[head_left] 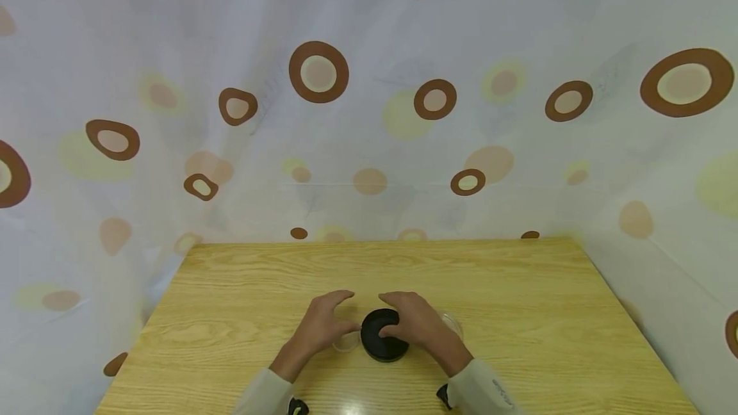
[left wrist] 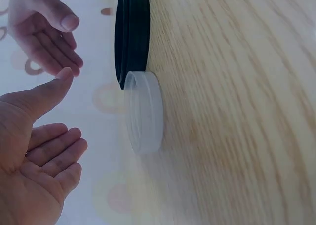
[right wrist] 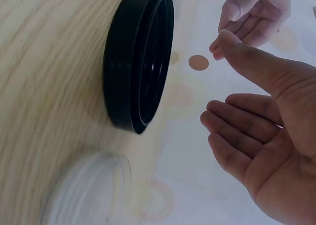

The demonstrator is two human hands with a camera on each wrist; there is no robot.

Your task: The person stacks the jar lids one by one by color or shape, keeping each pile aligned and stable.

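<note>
Both hands hover over the table with nothing in them, palms facing each other. In the head view, a round black lid-like piece [head_left: 380, 344] with a stepped rim lies between them. My left hand [head_left: 323, 322] has its fingers relaxed, above a small clear plastic ring or lid [head_left: 346, 342]. That clear piece [left wrist: 145, 113] stands right beside the black piece [left wrist: 136, 32] in the left wrist view. My right hand [head_left: 415, 322] is loosely spread and overlaps the black piece's right side. Beneath it, partly hidden, sits a larger clear round piece [head_left: 452, 323], also seen as a clear dish [right wrist: 89, 190] in the right wrist view.
The wood-grain table [head_left: 259, 280] extends around the pieces to both sides and toward the back. A white curtain with brown and beige spots [head_left: 369, 114] hangs behind the table and along its sides. Dark wrist straps [head_left: 298, 407] show near the light sleeves.
</note>
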